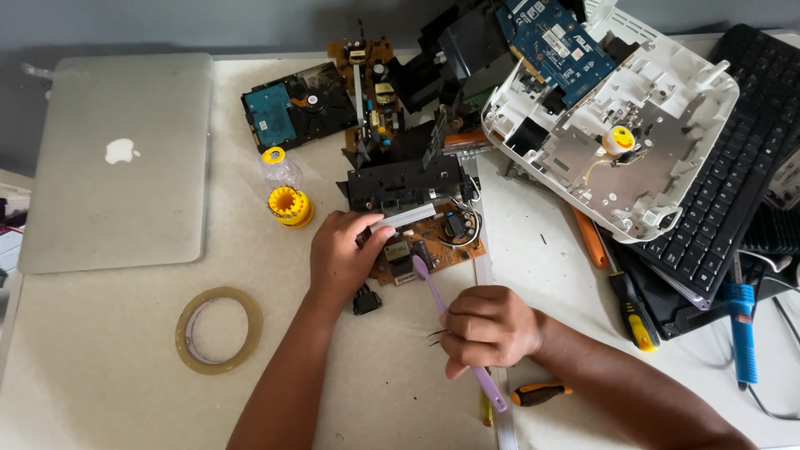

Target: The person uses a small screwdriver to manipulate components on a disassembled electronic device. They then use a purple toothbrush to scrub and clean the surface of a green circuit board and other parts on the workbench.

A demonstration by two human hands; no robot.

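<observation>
We hold a purple toothbrush (457,329) in our right hand (490,327), fist closed round its handle, bristle end resting on the brown board (425,242) at table centre. Our left hand (342,254) grips the board's left edge, thumb on a white strip (407,217). A small black switch (366,300) lies just near of that hand. Tape roll (218,330) near left; laptop (117,158) far left; keyboard (733,167) far right.

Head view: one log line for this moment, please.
left hand: steadies brown circuit board | right hand: grips purple toothbrush, head on board | nearby: tape roll, yellow bit holder, closed laptop
</observation>
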